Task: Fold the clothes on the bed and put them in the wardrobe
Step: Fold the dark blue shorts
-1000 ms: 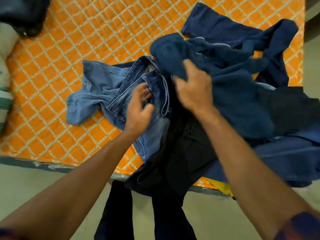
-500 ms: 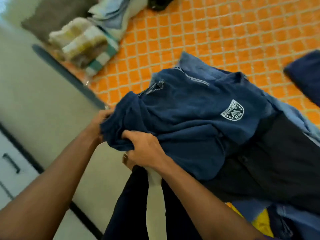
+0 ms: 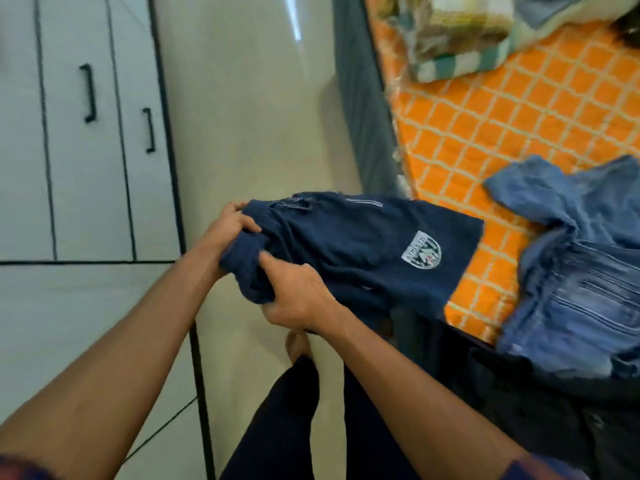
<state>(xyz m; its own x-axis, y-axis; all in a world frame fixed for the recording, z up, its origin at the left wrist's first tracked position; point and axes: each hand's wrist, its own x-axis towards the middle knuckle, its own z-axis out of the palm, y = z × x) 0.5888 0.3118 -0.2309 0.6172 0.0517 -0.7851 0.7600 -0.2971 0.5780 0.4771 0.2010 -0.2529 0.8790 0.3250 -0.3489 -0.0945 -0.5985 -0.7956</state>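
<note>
Gripping the navy garment (image 3: pixel 363 244), left hand (image 3: pixel 225 226) and right hand (image 3: pixel 298 299) curl fingers (image 3: pixel 277 266) round it.

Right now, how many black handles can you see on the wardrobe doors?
2. The first handle is on the left wardrobe door, the second handle on the right wardrobe door, lower in frame. Others may be out of view.

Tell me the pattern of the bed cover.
The bed cover is orange with a pale lattice grid, best in the head view.
</note>
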